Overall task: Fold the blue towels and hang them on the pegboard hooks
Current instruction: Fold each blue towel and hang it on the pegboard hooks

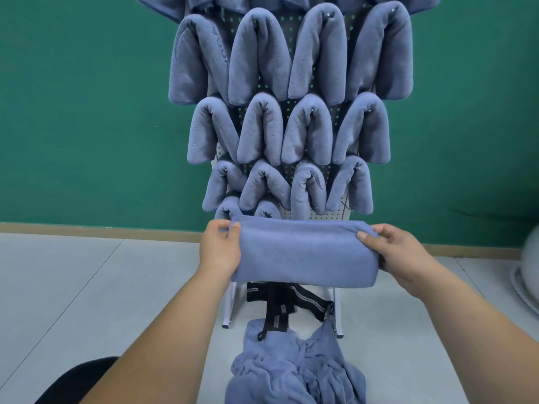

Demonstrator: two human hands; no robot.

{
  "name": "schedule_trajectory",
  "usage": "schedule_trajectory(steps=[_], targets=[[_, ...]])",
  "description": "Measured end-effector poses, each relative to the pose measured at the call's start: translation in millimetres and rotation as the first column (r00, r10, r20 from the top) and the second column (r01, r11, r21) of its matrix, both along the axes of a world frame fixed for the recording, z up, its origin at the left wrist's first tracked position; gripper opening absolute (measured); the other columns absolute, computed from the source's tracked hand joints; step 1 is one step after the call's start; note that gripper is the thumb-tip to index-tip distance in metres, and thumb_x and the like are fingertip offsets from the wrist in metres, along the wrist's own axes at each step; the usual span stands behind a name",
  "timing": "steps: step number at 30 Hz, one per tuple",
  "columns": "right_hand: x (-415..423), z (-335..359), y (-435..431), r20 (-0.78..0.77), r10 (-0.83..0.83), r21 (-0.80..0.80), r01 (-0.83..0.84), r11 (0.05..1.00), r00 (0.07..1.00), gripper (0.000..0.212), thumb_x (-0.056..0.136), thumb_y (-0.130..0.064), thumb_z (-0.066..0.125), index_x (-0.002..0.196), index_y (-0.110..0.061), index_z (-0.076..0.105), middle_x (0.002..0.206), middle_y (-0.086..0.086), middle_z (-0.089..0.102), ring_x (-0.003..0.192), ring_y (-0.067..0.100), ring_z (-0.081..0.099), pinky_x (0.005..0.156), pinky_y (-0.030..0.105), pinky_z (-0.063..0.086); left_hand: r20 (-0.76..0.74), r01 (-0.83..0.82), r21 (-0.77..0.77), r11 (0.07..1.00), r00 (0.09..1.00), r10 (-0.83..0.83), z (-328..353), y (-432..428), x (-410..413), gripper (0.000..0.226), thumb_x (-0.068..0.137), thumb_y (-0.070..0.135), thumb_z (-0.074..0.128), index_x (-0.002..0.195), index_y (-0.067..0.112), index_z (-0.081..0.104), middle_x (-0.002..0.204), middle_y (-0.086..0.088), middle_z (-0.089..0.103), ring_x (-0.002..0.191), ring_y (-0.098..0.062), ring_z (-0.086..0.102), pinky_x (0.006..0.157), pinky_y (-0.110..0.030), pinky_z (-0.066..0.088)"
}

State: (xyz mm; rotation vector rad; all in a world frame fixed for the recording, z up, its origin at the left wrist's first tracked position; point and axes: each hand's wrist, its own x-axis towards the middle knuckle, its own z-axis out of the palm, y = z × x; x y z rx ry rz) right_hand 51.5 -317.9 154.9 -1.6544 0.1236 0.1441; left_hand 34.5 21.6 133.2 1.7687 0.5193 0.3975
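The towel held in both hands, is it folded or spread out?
Folded. The towel is a thick, narrow band with a rounded doubled edge, held by its ends in the left hand and right hand.

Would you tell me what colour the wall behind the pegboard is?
The wall is green; head view.

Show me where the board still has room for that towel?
Bare pegboard shows only at the bottom right, beside the two lowest towels, just above the folded towel in the left hand and right hand. Every row higher is packed with hung towels.
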Motion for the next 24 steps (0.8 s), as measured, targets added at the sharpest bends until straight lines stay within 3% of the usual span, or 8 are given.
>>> schedule_trajectory(steps=[3, 5, 7, 11, 16, 19, 21, 24], targets=[[4.7, -13.2, -2.0, -0.09, -0.13, -0.032, 0.128, 0.991, 0.987, 0.042, 0.086, -0.019, 0.087, 0.122, -0.011, 0.066, 0.102, 0.016, 0.079, 0.083, 0.027, 0.073, 0.081, 0.042, 0.061, -0.123, 0.002, -0.103, 0.995, 0.992, -0.014, -9.6, -2.5, 0.5, 0.015, 0.098, 0.032, 0.071, 0.108, 0.024, 0.063, 0.113, 0.002, 0.066, 0.105, -0.026, 0.064, 0.1, -0.047, 0.054], [5.3, -19.7, -3.5, -0.131, -0.157, -0.012, 0.157, 0.987, 0.979, 0.052, 0.086, -0.01, 0.086, 0.132, -0.016, 0.062, 0.105, 0.014, 0.079, 0.089, 0.026, 0.074, 0.082, 0.042, 0.061, -0.199, 0.03, -0.151, 0.988, 0.978, -0.06, -17.9, -2.2, -1.0, 0.042, 0.093, 0.025, 0.078, 0.13, 0.02, 0.059, 0.124, -0.006, 0.066, 0.11, -0.03, 0.067, 0.1, -0.049, 0.056], [5.3, -21.8, -4.3, -0.116, -0.144, 0.027, 0.149, 0.989, 0.983, 0.059, 0.09, -0.002, 0.08, 0.139, -0.025, 0.058, 0.116, 0.008, 0.075, 0.102, 0.024, 0.073, 0.085, 0.044, 0.059, -0.208, 0.061, -0.151, 0.987, 0.974, -0.092, -23.8, -1.5, -1.3, 0.054, 0.091, 0.013, 0.077, 0.139, 0.019, 0.054, 0.122, -0.009, 0.068, 0.106, -0.03, 0.069, 0.095, -0.046, 0.058], [5.1, -18.0, -2.0, 0.018, -0.124, 0.02, 0.123, 0.992, 0.992, 0.043, 0.096, 0.001, 0.072, 0.127, -0.028, 0.071, 0.117, 0.002, 0.077, 0.109, 0.025, 0.074, 0.093, 0.047, 0.059, -0.097, 0.07, -0.12, 0.99, 0.992, -0.082, -22.9, -1.0, -2.6, 0.04, 0.097, 0.004, 0.064, 0.131, 0.025, 0.059, 0.104, -0.001, 0.074, 0.092, -0.016, 0.068, 0.077, -0.029, 0.053], [9.6, -20.1, 0.0, 0.087, -0.132, -0.072, 0.138, 0.988, 0.987, 0.016, 0.094, -0.006, 0.076, 0.103, -0.019, 0.081, 0.098, 0.002, 0.082, 0.109, 0.025, 0.074, 0.107, 0.048, 0.055, -0.055, 0.097, -0.102, 0.99, 0.993, -0.103, -19.3, -0.8, -1.7, 0.032, 0.102, 0.003, 0.056, 0.11, 0.031, 0.068, 0.099, 0.008, 0.078, 0.102, -0.016, 0.071, 0.083, -0.031, 0.054], [7.4, -19.0, -0.6, 0.077, -0.055, -0.099, 0.063, 0.993, 0.996, 0.023, 0.087, -0.009, 0.084, 0.109, -0.018, 0.08, 0.103, 0.001, 0.081, 0.106, 0.02, 0.074, 0.099, 0.038, 0.058, -0.092, 0.174, -0.144, 0.974, 0.978, -0.188, -19.0, -0.3, -1.9, 0.02, 0.095, 0.011, 0.072, 0.107, 0.027, 0.074, 0.105, 0.005, 0.077, 0.106, -0.018, 0.071, 0.078, -0.024, 0.052], [4.8, -18.3, -1.3, 0.097, 0.008, -0.23, 0.015, 0.973, 0.995, 0.042, 0.078, -0.006, 0.09, 0.114, -0.024, 0.078, 0.105, -0.001, 0.08, 0.1, 0.019, 0.074, 0.089, 0.032, 0.06, -0.119, 0.285, -0.098, 0.954, 0.948, -0.295, -17.7, -0.7, -4.3, 0.033, 0.087, 0.015, 0.084, 0.114, 0.03, 0.073, 0.113, 0.008, 0.071, 0.105, -0.014, 0.068, 0.072, -0.02, 0.05], [4.3, -20.7, -0.5, 0.181, 0.051, -0.519, 0.051, 0.853, 0.982, 0.049, 0.073, -0.006, 0.088, 0.113, -0.03, 0.076, 0.105, -0.008, 0.077, 0.093, 0.016, 0.072, 0.079, 0.029, 0.06, -0.196, 0.368, 0.016, 0.93, 0.913, -0.358, -16.2, -2.3, -6.2, 0.049, 0.084, 0.001, 0.079, 0.123, 0.029, 0.069, 0.118, 0.004, 0.063, 0.098, -0.011, 0.065, 0.064, -0.019, 0.051]])
